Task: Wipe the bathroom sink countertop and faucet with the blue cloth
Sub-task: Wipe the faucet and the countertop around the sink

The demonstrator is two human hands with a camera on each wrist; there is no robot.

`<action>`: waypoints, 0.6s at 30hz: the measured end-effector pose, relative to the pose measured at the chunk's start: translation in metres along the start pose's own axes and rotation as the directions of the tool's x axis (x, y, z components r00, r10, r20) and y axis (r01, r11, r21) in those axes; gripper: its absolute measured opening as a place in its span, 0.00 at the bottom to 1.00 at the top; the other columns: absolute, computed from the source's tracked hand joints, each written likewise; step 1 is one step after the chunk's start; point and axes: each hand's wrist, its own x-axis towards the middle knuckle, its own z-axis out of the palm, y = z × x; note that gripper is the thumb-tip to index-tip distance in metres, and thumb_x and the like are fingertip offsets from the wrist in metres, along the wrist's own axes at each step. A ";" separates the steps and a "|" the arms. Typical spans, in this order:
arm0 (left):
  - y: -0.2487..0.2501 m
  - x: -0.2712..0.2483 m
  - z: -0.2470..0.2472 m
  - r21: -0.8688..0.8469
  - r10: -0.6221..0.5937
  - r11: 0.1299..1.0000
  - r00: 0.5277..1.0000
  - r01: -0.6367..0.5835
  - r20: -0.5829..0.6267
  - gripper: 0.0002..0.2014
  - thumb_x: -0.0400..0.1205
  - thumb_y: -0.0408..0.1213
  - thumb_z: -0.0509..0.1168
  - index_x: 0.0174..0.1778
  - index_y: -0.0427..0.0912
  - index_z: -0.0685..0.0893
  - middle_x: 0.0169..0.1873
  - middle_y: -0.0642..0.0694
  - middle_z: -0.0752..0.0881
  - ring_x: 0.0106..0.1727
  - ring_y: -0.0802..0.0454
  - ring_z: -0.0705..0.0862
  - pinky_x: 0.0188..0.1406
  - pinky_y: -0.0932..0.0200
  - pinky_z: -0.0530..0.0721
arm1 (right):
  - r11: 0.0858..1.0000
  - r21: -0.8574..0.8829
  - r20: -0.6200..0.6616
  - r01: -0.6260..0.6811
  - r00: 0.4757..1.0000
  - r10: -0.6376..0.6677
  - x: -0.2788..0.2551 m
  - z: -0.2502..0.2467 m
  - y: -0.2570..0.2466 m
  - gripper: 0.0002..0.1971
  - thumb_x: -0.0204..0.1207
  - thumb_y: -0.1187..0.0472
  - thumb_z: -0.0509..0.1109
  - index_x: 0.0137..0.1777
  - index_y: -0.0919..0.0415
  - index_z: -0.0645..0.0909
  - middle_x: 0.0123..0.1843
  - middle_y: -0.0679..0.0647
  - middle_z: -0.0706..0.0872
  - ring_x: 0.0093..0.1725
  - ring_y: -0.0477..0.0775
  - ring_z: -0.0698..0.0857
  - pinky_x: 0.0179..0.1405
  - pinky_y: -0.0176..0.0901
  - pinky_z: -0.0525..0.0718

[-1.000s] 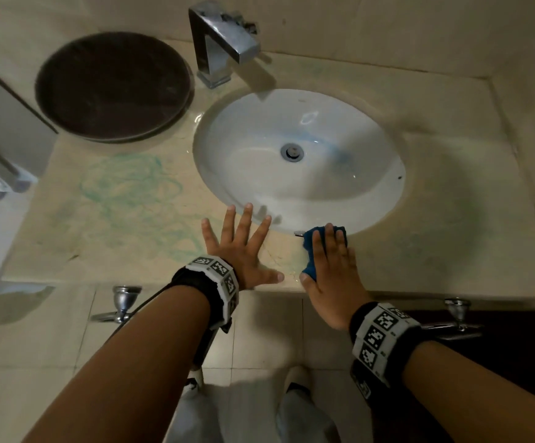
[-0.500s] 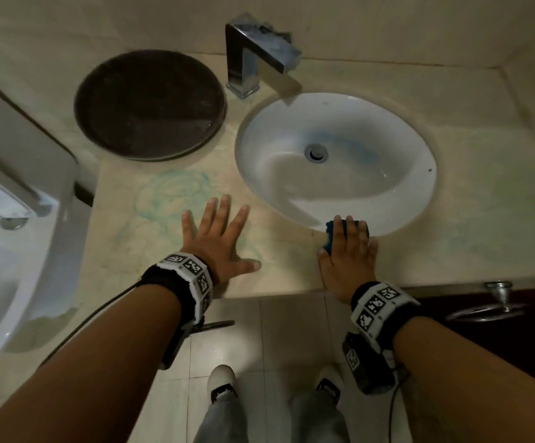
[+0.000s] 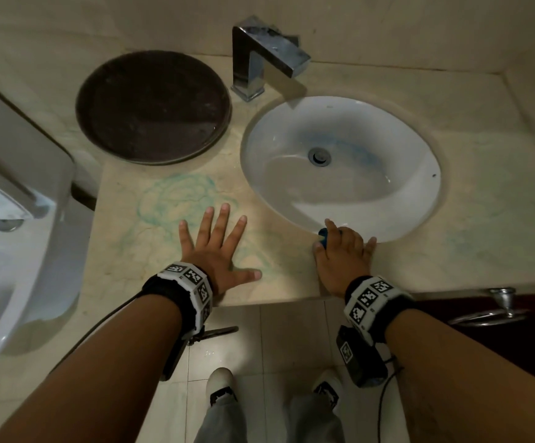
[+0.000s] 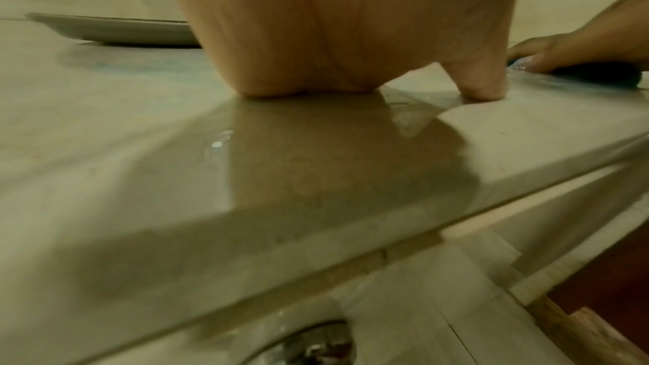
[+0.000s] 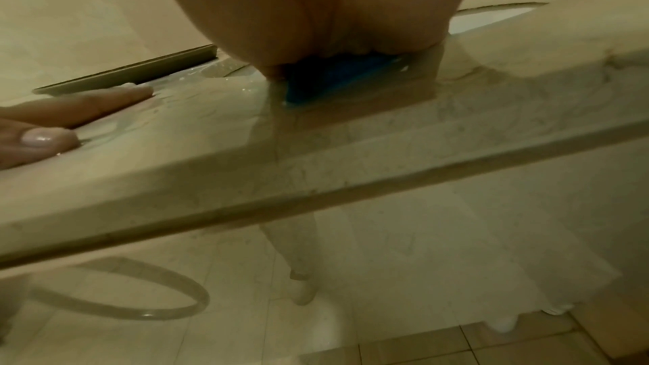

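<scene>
Left hand (image 3: 216, 251): fingers wide, flat on counter (image 3: 291, 276), left of sink (image 3: 339, 167).
Right hand (image 3: 342, 254): presses blue cloth (image 5: 330, 76) at sink rim; the right wrist view shows more of it.

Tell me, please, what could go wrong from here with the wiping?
The blue cloth is bunched small under the right hand at the basin rim, so it may slip in. The green smears on the wet countertop beside the left hand could get missed or spread.
</scene>
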 end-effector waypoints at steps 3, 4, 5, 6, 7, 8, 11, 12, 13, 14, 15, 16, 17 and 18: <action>0.000 0.001 0.000 -0.006 0.001 1.000 1.000 -0.001 -0.001 0.51 0.69 0.78 0.48 0.77 0.60 0.26 0.69 0.52 0.15 0.76 0.45 0.19 0.72 0.27 0.28 | 1.000 -0.020 -0.007 0.010 1.000 -0.010 0.001 -0.002 -0.003 0.25 0.83 0.49 0.45 0.79 0.52 0.53 0.77 0.57 0.61 0.78 0.59 0.57 0.79 0.66 0.37; 0.000 0.002 0.000 -0.005 0.000 1.000 1.000 0.000 0.000 0.51 0.69 0.78 0.48 0.77 0.60 0.25 0.69 0.52 0.15 0.76 0.45 0.19 0.72 0.27 0.28 | 1.000 -0.015 -0.013 0.015 1.000 -0.015 0.000 -0.002 -0.005 0.24 0.83 0.50 0.46 0.78 0.52 0.55 0.76 0.57 0.62 0.78 0.59 0.57 0.79 0.65 0.37; -0.001 0.002 0.001 -0.005 -0.001 1.000 1.000 0.001 0.001 0.51 0.69 0.78 0.48 0.77 0.60 0.25 0.69 0.52 0.15 0.76 0.45 0.19 0.72 0.27 0.28 | 1.000 -0.006 -0.015 0.028 0.999 -0.028 0.000 -0.002 -0.007 0.24 0.83 0.50 0.46 0.78 0.53 0.55 0.76 0.58 0.61 0.78 0.59 0.57 0.79 0.65 0.37; 0.000 0.001 0.001 -0.007 -0.002 1.000 1.000 0.002 0.000 0.51 0.69 0.78 0.48 0.77 0.61 0.25 0.70 0.52 0.16 0.76 0.45 0.19 0.72 0.27 0.28 | 0.999 -0.001 -0.012 0.048 0.999 -0.048 -0.002 -0.001 -0.009 0.24 0.83 0.50 0.47 0.79 0.53 0.54 0.78 0.58 0.60 0.79 0.59 0.55 0.79 0.64 0.36; 0.000 0.001 0.001 -0.010 -0.002 1.000 1.000 0.002 -0.001 0.51 0.69 0.78 0.49 0.77 0.61 0.26 0.71 0.52 0.16 0.76 0.46 0.20 0.72 0.27 0.28 | 0.997 0.000 -0.007 0.074 0.997 -0.074 -0.003 0.000 -0.010 0.26 0.83 0.50 0.47 0.80 0.54 0.52 0.79 0.58 0.57 0.80 0.59 0.53 0.79 0.64 0.36; 0.000 0.001 0.000 -0.013 -0.002 1.000 1.000 0.002 -0.005 0.51 0.69 0.78 0.49 0.77 0.61 0.26 0.73 0.52 0.17 0.76 0.46 0.20 0.72 0.27 0.28 | 0.995 0.003 -0.004 0.100 0.995 -0.100 -0.004 0.001 -0.012 0.28 0.83 0.49 0.47 0.81 0.54 0.48 0.82 0.57 0.53 0.82 0.59 0.49 0.80 0.62 0.36; 0.000 0.000 0.001 -0.017 -0.002 1.000 1.000 0.002 -0.013 0.51 0.69 0.78 0.50 0.77 0.61 0.27 0.75 0.51 0.20 0.77 0.46 0.20 0.72 0.28 0.28 | 0.980 0.062 -0.020 0.187 0.982 -0.186 -0.012 0.003 -0.019 0.30 0.84 0.50 0.48 0.82 0.54 0.40 0.84 0.56 0.38 0.83 0.58 0.37 0.80 0.57 0.35; 0.000 0.000 0.001 -0.015 -0.003 1.000 1.000 0.003 -0.016 0.51 0.69 0.78 0.50 0.77 0.61 0.27 0.75 0.51 0.20 0.77 0.46 0.21 0.72 0.28 0.28 | 0.970 0.088 -0.026 0.225 0.974 -0.224 -0.016 0.004 -0.022 0.30 0.85 0.51 0.48 0.82 0.55 0.40 0.84 0.56 0.35 0.82 0.58 0.34 0.80 0.55 0.34; 0.000 0.000 0.001 -0.013 -0.002 1.000 1.000 0.002 -0.018 0.51 0.69 0.78 0.50 0.77 0.61 0.27 0.75 0.51 0.20 0.77 0.46 0.21 0.72 0.28 0.28 | 0.958 0.111 -0.035 0.266 0.964 -0.264 -0.019 0.005 -0.024 0.30 0.85 0.53 0.49 0.82 0.55 0.40 0.84 0.56 0.34 0.82 0.58 0.34 0.81 0.52 0.34; 0.000 0.000 0.000 -0.013 0.000 1.000 1.000 0.000 -0.017 0.51 0.69 0.78 0.50 0.77 0.60 0.27 0.75 0.50 0.20 0.77 0.45 0.21 0.72 0.28 0.28 | 0.944 0.131 -0.044 0.304 0.953 -0.301 -0.021 0.005 -0.024 0.29 0.85 0.56 0.50 0.82 0.55 0.41 0.84 0.56 0.35 0.82 0.57 0.35 0.81 0.49 0.35; -0.001 -0.001 -0.001 -0.015 0.005 1.000 1.000 -0.005 -0.012 0.51 0.70 0.77 0.50 0.77 0.60 0.27 0.75 0.50 0.20 0.77 0.46 0.21 0.73 0.28 0.28 | 0.932 0.154 -0.057 0.328 0.945 -0.323 -0.021 0.004 -0.024 0.29 0.85 0.59 0.52 0.82 0.56 0.44 0.84 0.56 0.38 0.83 0.56 0.38 0.80 0.46 0.38; -0.001 -0.002 -0.002 -0.017 0.013 1.000 1.000 -0.014 -0.009 0.51 0.70 0.76 0.51 0.78 0.60 0.27 0.76 0.50 0.20 0.77 0.46 0.21 0.73 0.28 0.29 | 0.922 0.186 -0.081 0.341 0.940 -0.331 -0.021 0.002 -0.024 0.29 0.84 0.63 0.54 0.82 0.57 0.47 0.85 0.55 0.42 0.83 0.56 0.42 0.80 0.42 0.41; -0.002 -0.003 -0.004 -0.018 0.022 1.000 1.000 -0.022 -0.011 0.51 0.71 0.75 0.52 0.78 0.60 0.27 0.76 0.49 0.21 0.77 0.46 0.22 0.73 0.28 0.30 | 0.909 0.232 -0.121 0.347 0.937 -0.327 -0.020 -0.001 -0.023 0.29 0.83 0.66 0.56 0.82 0.58 0.51 0.84 0.56 0.48 0.83 0.55 0.48 0.80 0.40 0.45; -0.003 -0.005 -0.005 -0.018 0.027 0.999 0.999 -0.028 -0.018 0.50 0.71 0.75 0.52 0.78 0.59 0.28 0.77 0.49 0.22 0.78 0.46 0.23 0.74 0.28 0.31 | 0.892 0.276 -0.170 0.357 0.932 -0.320 -0.021 -0.005 -0.023 0.28 0.82 0.69 0.57 0.81 0.61 0.56 0.83 0.57 0.55 0.83 0.55 0.54 0.79 0.39 0.50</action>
